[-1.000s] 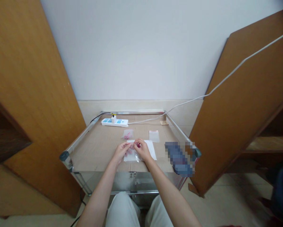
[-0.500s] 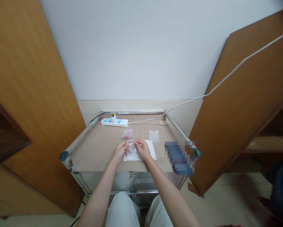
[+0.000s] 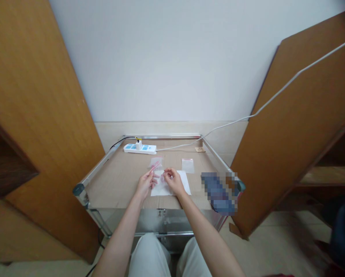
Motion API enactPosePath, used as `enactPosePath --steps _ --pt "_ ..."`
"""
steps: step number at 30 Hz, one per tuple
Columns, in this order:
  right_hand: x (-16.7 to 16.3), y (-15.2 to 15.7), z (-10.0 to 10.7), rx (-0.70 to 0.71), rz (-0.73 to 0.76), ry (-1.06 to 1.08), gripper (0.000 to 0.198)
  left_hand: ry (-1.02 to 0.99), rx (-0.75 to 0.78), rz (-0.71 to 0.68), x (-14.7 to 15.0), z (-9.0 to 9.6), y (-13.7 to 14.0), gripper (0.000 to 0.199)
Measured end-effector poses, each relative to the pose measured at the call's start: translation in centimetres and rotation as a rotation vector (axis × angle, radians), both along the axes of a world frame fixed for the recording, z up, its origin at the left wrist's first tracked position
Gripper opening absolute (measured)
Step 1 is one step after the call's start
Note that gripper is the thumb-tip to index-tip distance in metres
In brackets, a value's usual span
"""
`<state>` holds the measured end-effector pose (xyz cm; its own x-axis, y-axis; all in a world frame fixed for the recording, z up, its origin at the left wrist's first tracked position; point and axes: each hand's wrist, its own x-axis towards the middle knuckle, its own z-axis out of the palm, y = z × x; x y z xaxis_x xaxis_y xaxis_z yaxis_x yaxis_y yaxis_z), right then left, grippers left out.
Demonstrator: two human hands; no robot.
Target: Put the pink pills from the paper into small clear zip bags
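My left hand (image 3: 145,184) is closed on a small clear plastic bag (image 3: 155,166), its pink edge pointing up and to the right. Apart from it on the right, my right hand (image 3: 174,181) has thumb and fingertips drawn together; whatever they hold, if anything, is too small to make out. Beneath both hands lies a white sheet of paper (image 3: 185,182). Just behind the left fingers, another clear bag (image 3: 157,159) with a pink top edge lies flat, partly covered. A similar clear bag (image 3: 187,165) rests behind the right hand.
A white power strip (image 3: 139,148) with a plug sits at the back left, its white cable (image 3: 227,125) running to the right. A pixelated dark blue item (image 3: 218,194) lies at the table's right. Metal rails (image 3: 220,156) edge the brown tabletop (image 3: 114,182).
My hands have moved apart. The clear bag stretched between them is now in the left hand alone, turned with its pink edge upward. The right hand has come away from it.
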<state>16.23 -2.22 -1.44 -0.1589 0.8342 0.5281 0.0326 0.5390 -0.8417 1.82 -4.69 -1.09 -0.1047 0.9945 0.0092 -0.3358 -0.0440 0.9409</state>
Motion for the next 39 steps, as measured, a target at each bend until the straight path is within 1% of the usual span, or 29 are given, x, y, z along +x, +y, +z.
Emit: enactPosePath --steps 3,7,13,17,19,21,24,27,30,32,35,37,39 --pt "0.0 0.1 0.0 0.012 -0.016 -0.03 0.015 -0.005 -0.009 0.009 0.1 0.2 0.0 0.049" --pt "0.1 0.2 0.0 0.002 -0.097 0.005 0.018 0.006 -0.011 0.013 0.2 0.3 0.1 0.05" --pt "0.3 0.5 0.5 -0.012 -0.281 0.153 0.02 0.039 -0.015 0.042 0.1 0.0 0.2 0.039" --pt "1.5 2.5 1.2 -0.066 -0.452 0.258 0.022 0.042 -0.03 0.052 0.0 -0.1 0.1 0.033" --pt "2.7 3.9 1.5 -0.113 -0.54 0.198 0.023 0.04 -0.032 0.048 -0.1 -0.1 0.1 0.032" --pt "4.2 5.1 1.5 -0.169 -0.626 0.084 0.027 0.038 -0.035 0.049 -0.2 -0.1 0.2 0.031" --pt "6.2 6.2 1.2 -0.241 -0.688 -0.216 0.028 0.038 -0.035 0.051 -0.3 -0.2 0.2 0.03" --pt "7.5 6.1 0.8 -0.33 -0.721 -0.569 0.029 0.039 -0.036 0.049 -0.3 -0.3 0.2 0.03" --pt "7.9 5.4 0.6 -0.306 -0.74 -0.787 0.03 0.039 -0.034 0.045 -0.4 -0.3 0.2 0.029" --pt "7.8 4.8 0.6 -0.264 -0.751 -0.853 0.029 0.039 -0.029 0.044 -0.4 -0.2 0.1 0.029" --pt "7.3 4.2 0.7 -0.231 -0.797 -0.866 0.028 0.037 -0.026 0.045 -0.4 -0.2 0.1 0.029" --pt "6.9 4.0 0.9 -0.186 -0.818 -0.817 0.03 0.036 -0.026 0.046 -0.4 -0.2 0.1 0.029" --pt "6.4 4.0 1.1 -0.102 -0.797 -0.72 0.032 0.036 -0.026 0.047 -0.3 -0.2 0.1 0.029"
